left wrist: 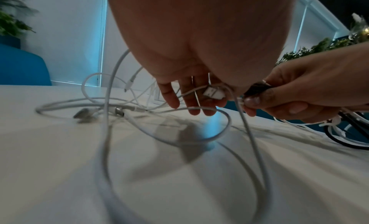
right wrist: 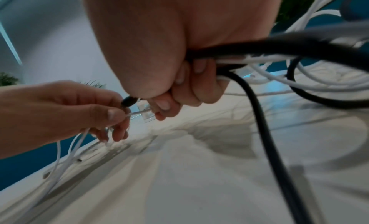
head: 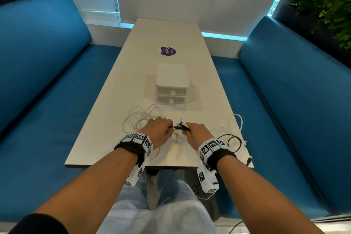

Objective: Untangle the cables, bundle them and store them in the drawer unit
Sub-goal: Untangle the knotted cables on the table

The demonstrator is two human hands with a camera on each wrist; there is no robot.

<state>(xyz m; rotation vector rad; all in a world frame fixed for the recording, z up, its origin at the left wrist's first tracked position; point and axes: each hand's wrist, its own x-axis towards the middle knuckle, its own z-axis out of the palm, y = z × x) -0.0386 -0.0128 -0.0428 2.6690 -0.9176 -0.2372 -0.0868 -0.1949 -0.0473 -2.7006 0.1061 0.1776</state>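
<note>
Both hands meet over the near part of the table. My right hand [head: 190,129] is curled in a fist round a bunch of cable ends [head: 180,125], with a thick black cable [right wrist: 259,116] and several white ones trailing from it to the right. My left hand [head: 167,129] pinches a thin white cable end [right wrist: 137,113] between thumb and forefinger, right at that bunch. A white USB plug [left wrist: 213,93] hangs by the left hand's fingers [left wrist: 171,99]. Loose white cable loops [head: 141,118] lie on the table to the left. The white two-drawer unit [head: 172,83] stands behind, both drawers closed.
Black and white cable loops [head: 232,139] lie at the table's right edge [head: 245,144], some hanging over it. A purple round sticker [head: 167,51] sits beyond the drawer unit. Blue benches [head: 47,74] flank the table on both sides; plants stand in the corners.
</note>
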